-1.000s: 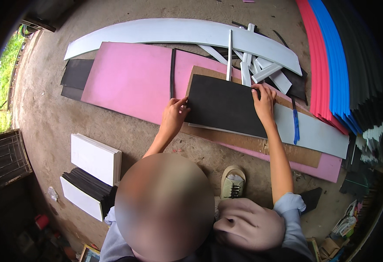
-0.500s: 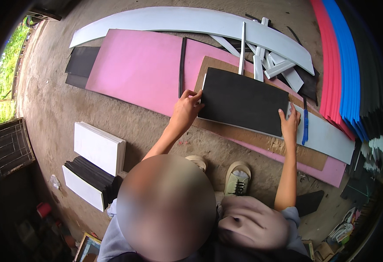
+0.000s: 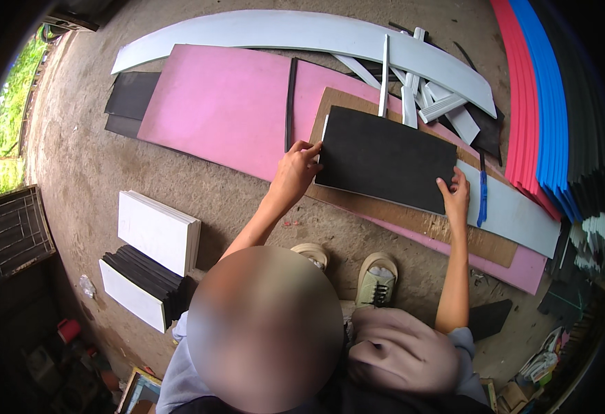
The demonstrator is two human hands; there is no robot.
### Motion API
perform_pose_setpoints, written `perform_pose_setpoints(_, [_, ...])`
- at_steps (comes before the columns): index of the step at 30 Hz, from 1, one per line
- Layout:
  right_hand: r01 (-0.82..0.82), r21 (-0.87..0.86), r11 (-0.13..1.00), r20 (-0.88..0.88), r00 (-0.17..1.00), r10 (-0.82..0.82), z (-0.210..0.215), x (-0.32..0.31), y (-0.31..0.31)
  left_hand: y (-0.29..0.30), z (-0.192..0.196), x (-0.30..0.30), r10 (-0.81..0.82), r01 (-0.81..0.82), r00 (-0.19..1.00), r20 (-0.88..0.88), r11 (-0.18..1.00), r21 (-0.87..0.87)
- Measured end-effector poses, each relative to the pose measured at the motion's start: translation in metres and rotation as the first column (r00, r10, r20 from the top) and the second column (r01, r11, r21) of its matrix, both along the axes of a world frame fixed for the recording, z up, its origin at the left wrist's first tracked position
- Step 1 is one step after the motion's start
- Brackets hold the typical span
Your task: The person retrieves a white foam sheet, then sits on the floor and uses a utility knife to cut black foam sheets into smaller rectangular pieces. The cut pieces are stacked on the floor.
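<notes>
A black rectangular sheet (image 3: 388,159), foam-like, lies over a thin white layer whose edge shows along its left side. Beneath them is a worn brown board (image 3: 482,245). My left hand (image 3: 297,168) holds the left edge of the black sheet, fingertips bent against it. At the opposite end my right hand (image 3: 456,194) grips the right edge, thumb on top and fingers along the side. A slim blue tool (image 3: 482,200) lies just right of that hand, on a pale grey strip (image 3: 523,217).
Pink sheets (image 3: 219,110) spread under the board. Beyond them are a long curved white sheet (image 3: 281,31) and white offcuts (image 3: 444,107). White pieces (image 3: 157,231) and black pieces (image 3: 143,272) are stacked at left. Red and blue sheets (image 3: 540,96) stand at far right.
The fingers of my right hand have drawn in against the sheet's right edge. Less white shows along the near edge of the black sheet. My left hand stays at the left edge.
</notes>
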State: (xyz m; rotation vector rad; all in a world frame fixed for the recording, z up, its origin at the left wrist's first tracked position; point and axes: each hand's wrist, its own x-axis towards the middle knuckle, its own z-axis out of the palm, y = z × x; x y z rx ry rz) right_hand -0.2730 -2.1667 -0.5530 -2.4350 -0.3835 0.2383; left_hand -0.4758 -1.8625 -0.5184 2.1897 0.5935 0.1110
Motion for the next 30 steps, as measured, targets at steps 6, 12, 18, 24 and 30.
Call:
perform_pose_setpoints(6, [-0.023, -0.006, 1.0, 0.008, 1.0, 0.023, -0.001, 0.003, -0.004, -0.001, 0.004, 0.001, 0.012, -0.012, 1.0, -0.013, 0.999, -0.035])
perform_pose_setpoints(12, [-0.05, 0.028, 0.998, 0.007, 0.999, 0.05, -0.002, 0.004, -0.006, -0.004, 0.002, -0.002, 0.038, -0.038, 0.999, -0.005, 0.999, -0.035])
perform_pose_setpoints(18, [-0.038, 0.048, 0.998, -0.02, 0.999, 0.039, -0.001, 0.003, -0.005, -0.003, 0.004, -0.001, 0.047, -0.047, 0.999, -0.015, 0.999, -0.023])
perform_pose_setpoints(24, [-0.04, 0.009, 0.999, -0.081, 0.996, 0.041, -0.001, 0.007, -0.007, 0.001, 0.006, 0.003, 0.024, -0.024, 0.998, -0.056, 1.0, -0.001])
perform_pose_setpoints(30, [0.002, 0.002, 1.0, -0.12, 0.993, -0.002, 0.002, 0.011, 0.0, 0.003, -0.001, 0.003, 0.045, -0.046, 0.999, -0.012, 0.995, -0.088])
